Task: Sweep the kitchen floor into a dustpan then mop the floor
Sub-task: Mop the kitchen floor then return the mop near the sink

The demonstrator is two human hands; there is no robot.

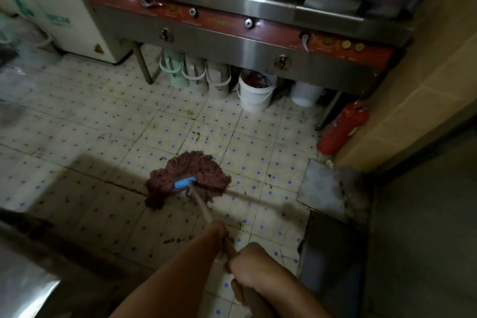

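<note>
- Nearest the camera, the right hand (251, 262) is curled round the upper part of the mop handle (204, 208), knuckles up, forearm coming in from the lower right.
- Just ahead of it and touching the same shaft, the left hand (219, 236) grips lower down, its forearm stretched forward from the lower left; the fingers are blurred, so how firmly they wrap is hard to say.
- With both hands so close together on the shaft, leverage looks poor; a hard push could twist the handle or make the head skip.
- Brown crumbs (175, 240) lie just left of the hands; the mop may smear them rather than lift them.
- Ahead of the hands, the mop head (188, 178) rests spread on the tiled floor (90, 137).
- Farther beyond, a white bucket (254, 93) and a red extinguisher (342, 128), off to the right, stand where a long stroke could knock them.
</note>
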